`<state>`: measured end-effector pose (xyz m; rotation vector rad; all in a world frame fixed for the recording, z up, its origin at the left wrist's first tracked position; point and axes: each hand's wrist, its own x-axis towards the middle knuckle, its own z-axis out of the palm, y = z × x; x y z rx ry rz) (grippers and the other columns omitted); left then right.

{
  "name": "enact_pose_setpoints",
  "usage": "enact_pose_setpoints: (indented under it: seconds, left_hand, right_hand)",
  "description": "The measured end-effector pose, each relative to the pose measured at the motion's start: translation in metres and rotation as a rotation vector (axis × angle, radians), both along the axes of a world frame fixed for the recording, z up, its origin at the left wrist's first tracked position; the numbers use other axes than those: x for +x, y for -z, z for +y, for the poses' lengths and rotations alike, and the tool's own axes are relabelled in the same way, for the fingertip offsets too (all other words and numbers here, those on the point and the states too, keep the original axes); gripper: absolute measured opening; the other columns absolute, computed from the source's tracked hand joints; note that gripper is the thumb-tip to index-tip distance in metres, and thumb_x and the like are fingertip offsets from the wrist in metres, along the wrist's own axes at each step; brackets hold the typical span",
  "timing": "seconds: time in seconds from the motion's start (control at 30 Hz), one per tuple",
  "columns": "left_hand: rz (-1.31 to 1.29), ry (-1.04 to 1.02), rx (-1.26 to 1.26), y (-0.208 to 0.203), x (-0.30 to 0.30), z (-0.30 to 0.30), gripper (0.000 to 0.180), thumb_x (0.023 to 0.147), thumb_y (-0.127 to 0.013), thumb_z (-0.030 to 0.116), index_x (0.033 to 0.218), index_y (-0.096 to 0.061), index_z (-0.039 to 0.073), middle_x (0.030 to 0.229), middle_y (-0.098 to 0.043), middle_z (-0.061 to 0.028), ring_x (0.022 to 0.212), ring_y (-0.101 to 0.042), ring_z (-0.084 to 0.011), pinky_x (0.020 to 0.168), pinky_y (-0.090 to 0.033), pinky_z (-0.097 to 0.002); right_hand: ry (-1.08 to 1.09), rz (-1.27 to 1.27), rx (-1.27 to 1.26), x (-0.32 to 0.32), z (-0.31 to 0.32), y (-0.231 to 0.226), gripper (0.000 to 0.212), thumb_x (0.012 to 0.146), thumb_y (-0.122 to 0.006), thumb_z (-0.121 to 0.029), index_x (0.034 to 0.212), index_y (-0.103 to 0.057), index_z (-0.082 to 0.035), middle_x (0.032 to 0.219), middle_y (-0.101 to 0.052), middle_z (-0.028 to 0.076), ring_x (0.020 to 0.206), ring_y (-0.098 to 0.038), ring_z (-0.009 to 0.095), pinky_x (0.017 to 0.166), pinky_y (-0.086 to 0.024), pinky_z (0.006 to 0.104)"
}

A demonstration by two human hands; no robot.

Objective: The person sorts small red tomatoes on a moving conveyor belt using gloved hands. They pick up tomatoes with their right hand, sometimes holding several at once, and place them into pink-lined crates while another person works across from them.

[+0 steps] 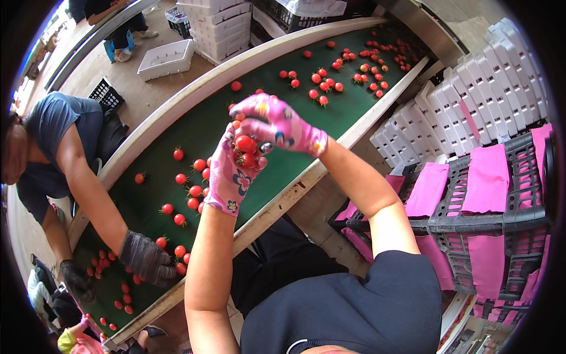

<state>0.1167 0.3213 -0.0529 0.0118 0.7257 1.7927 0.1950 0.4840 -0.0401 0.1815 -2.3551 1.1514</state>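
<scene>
Cherry tomatoes [248, 160] with green stems lie in the palm of my left hand [229, 180], which wears a pink flowered glove and is curled around them. My right hand [277, 125], in a matching glove, arches just above it with bent fingers. A small red tomato [236, 124] shows between its thumb and fingertips; slight motion blur softens this hand. Both hands are over the green conveyor belt [265, 194]. More loose cherry tomatoes [195, 191] lie on the belt beside my left hand, and others [322, 83] are scattered beyond my right.
Across the belt at left, a co-worker's dark-gloved hands [146, 259] reach among tomatoes. Pale rails [330, 159] edge the belt. At right stand stacked white crates [454, 112] and black crates [477, 221] with pink lining. White boxes [215, 29] stand beyond the far rail.
</scene>
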Motion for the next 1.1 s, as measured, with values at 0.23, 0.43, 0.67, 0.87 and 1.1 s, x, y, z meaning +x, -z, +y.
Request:
enact_pose_setpoints:
  seconds: [0.23,0.43,0.67,0.87,1.1]
  left_hand:
    - [-0.012,-0.005,0.137,-0.009,-0.011,-0.004,0.044,0.099,-0.051,0.034,0.128,-0.053,0.001,0.107,-0.062,-0.0165,0.086,-0.061,-0.0252,0.063,-0.051,-0.0287]
    - [0.033,-0.093,0.098,-0.010,-0.011,-0.007,0.045,0.096,-0.054,0.032,0.129,-0.053,0.001,0.107,-0.061,-0.0149,0.087,-0.060,-0.0238,0.066,-0.051,-0.0287]
    - [0.099,-0.162,0.049,-0.004,-0.010,-0.005,0.043,0.096,-0.055,0.028,0.128,-0.053,-0.001,0.104,-0.060,-0.0156,0.085,-0.059,-0.0237,0.067,-0.051,-0.0290]
    - [0.142,-0.162,0.016,-0.005,-0.011,-0.007,0.042,0.097,-0.054,0.029,0.127,-0.054,-0.001,0.105,-0.061,-0.0161,0.084,-0.060,-0.0232,0.067,-0.052,-0.0299]
    - [0.151,-0.191,0.022,-0.004,-0.015,-0.012,0.038,0.096,-0.052,0.024,0.124,-0.056,-0.002,0.108,-0.061,-0.0172,0.083,-0.061,-0.0246,0.066,-0.052,-0.0302]
  right_hand:
    - [0.808,-0.557,0.520,-0.036,0.091,0.064,0.060,0.085,-0.063,-0.052,0.125,-0.061,-0.007,0.140,-0.048,0.015,0.125,-0.047,0.034,0.106,-0.037,0.0437]
    - [-0.014,-0.235,0.136,-0.015,0.021,0.039,0.030,0.085,-0.071,-0.027,0.108,-0.069,-0.007,0.118,-0.066,0.010,0.122,-0.054,0.031,0.105,-0.040,0.0432]
    - [0.946,-0.309,0.719,0.037,0.096,0.052,0.051,0.087,-0.067,-0.039,0.126,-0.059,-0.005,0.130,-0.058,0.014,0.126,-0.048,0.039,0.108,-0.037,0.0464]
    - [0.231,-0.143,0.597,0.033,0.049,0.043,0.037,0.083,-0.073,-0.030,0.110,-0.065,-0.005,0.116,-0.062,0.013,0.114,-0.057,0.031,0.100,-0.044,0.0419]
    - [0.457,0.051,0.507,0.055,0.064,0.032,0.025,0.083,-0.071,-0.024,0.102,-0.070,-0.009,0.100,-0.069,0.011,0.101,-0.063,0.031,0.094,-0.048,0.0401]
